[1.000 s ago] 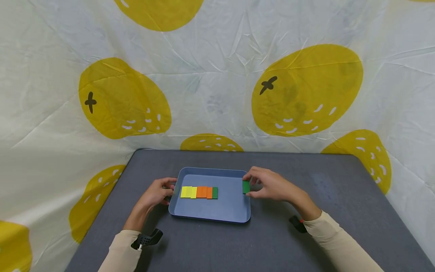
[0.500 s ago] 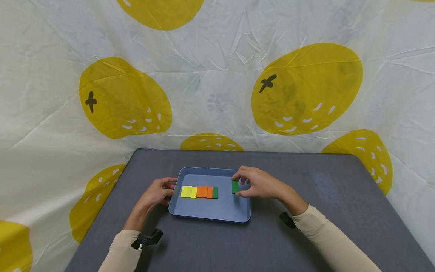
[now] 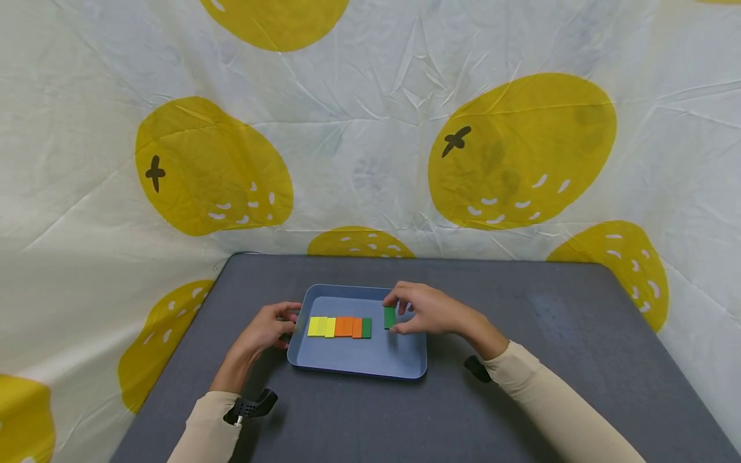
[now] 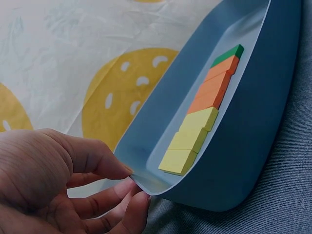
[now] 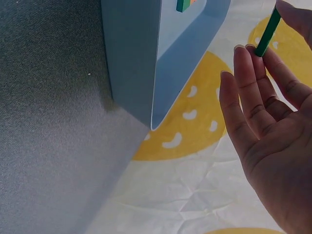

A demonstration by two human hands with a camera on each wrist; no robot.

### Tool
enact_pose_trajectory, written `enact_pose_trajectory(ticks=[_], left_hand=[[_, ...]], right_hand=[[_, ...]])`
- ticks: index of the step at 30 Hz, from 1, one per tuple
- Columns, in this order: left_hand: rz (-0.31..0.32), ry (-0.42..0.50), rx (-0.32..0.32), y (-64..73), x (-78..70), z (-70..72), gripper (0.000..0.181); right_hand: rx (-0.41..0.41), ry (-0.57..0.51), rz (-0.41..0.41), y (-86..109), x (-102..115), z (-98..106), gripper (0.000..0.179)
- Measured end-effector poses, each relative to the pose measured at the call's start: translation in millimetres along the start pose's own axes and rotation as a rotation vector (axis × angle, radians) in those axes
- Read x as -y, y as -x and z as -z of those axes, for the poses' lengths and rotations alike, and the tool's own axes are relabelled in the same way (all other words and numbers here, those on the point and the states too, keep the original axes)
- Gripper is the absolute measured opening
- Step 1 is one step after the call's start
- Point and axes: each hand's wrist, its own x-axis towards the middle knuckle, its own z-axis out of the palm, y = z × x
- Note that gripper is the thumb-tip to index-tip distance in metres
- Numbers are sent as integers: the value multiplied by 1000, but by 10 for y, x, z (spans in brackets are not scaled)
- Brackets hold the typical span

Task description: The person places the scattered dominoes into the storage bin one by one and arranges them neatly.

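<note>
A thin green tile (image 3: 390, 317) is pinched between the thumb and fingers of my right hand (image 3: 431, 310). It hangs over the right part of the blue tray (image 3: 347, 360); the right wrist view shows this green tile (image 5: 268, 34) edge-on. My left hand (image 3: 268, 329) grips the tray's left end, with thumb and fingertips at the rim in the left wrist view. Inside the tray lies a slightly stepped row of flat tiles: yellow tiles (image 4: 183, 151) at the left, orange tiles (image 4: 212, 87) in the middle, and one green tile (image 3: 366, 328) at the right end.
The tray rests on a dark grey table (image 3: 370, 418). Behind the table hangs a white cloth (image 3: 359, 161) printed with large yellow fruit shapes. A black wrist strap device (image 3: 255, 405) is on the left wrist.
My right hand has moved left with the green tile, from the tray's right rim to over its inside, closer to the row. The left hand and the tray have stayed still.
</note>
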Motion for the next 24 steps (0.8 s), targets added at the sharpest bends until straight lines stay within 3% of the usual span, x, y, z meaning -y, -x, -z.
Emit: enact_pose_trajectory(ticks=[24], left_hand=[[1,22,7,-37,12,11,51]], right_hand=[[128,26,-40,-350,17,-90,39]])
